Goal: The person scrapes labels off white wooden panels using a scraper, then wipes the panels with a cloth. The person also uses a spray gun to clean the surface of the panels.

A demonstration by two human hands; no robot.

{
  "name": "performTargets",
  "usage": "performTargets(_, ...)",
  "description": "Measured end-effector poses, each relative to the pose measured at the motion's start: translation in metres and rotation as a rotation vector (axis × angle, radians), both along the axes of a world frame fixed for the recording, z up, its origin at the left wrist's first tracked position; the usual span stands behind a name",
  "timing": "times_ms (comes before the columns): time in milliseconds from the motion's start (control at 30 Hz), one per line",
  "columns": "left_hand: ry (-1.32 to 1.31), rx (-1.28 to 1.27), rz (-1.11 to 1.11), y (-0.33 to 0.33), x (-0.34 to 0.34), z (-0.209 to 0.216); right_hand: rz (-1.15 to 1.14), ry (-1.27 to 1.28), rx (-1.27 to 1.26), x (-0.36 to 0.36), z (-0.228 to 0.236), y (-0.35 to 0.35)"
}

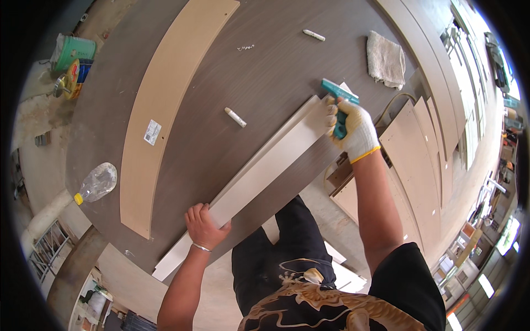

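A long narrow pale board (270, 165) with a ledge along its far side lies diagonally on the brown table (204, 110). My bare left hand (206, 225) is closed around its lower left part, with the fingers over the far edge and the thumb on the near one. At the board's upper right end, my right hand (353, 128), in a white knit glove with a yellow cuff, grips a teal hand tool (339, 91) with a bar-shaped head. The tool's exact kind is unclear, and the glove hides part of its handle.
A long beige panel (165, 110) with a label lies to the left. Two marker-like sticks, one nearer (236, 117) and one farther (313, 35), and a folded cloth (386, 59) rest on the table. A clear bottle (99, 182) is at the left edge. More panels (414, 149) stand at right.
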State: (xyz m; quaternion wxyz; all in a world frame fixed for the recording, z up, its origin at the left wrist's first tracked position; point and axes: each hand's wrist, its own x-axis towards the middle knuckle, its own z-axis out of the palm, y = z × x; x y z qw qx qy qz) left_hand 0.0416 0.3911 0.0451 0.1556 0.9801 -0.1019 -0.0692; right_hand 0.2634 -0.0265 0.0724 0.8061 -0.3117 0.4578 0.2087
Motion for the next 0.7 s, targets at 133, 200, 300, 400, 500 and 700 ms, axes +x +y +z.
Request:
performTargets(133, 0.003, 0.035, 0.002, -0.001, 0.000, 0.000, -0.082, -0.129, -0.009, 0.018, 0.001, -0.050)
performTargets(200, 0.024, 0.032, 0.009, 0.000, -0.002, 0.000, -0.071, -0.241, -0.038, 0.001, 0.009, -0.061)
performTargets(300, 0.005, 0.065, -0.046, 0.003, -0.007, -0.001, -0.079, -0.261, -0.070, -0.049, 0.020, -0.042)
performTargets(400, -0.106, 0.106, -0.217, 0.008, -0.008, -0.005, 0.085, -0.117, -0.167, -0.112, 0.022, 0.024)
performTargets(500, -0.126, 0.139, -0.310, 0.010, -0.008, -0.006, 0.304, -0.066, -0.043, -0.171, 0.024, 0.097)
performTargets(700, 0.006, 0.089, -0.108, 0.002, -0.008, -0.002, 0.416, -0.017, 0.143, -0.230, 0.020, 0.165)
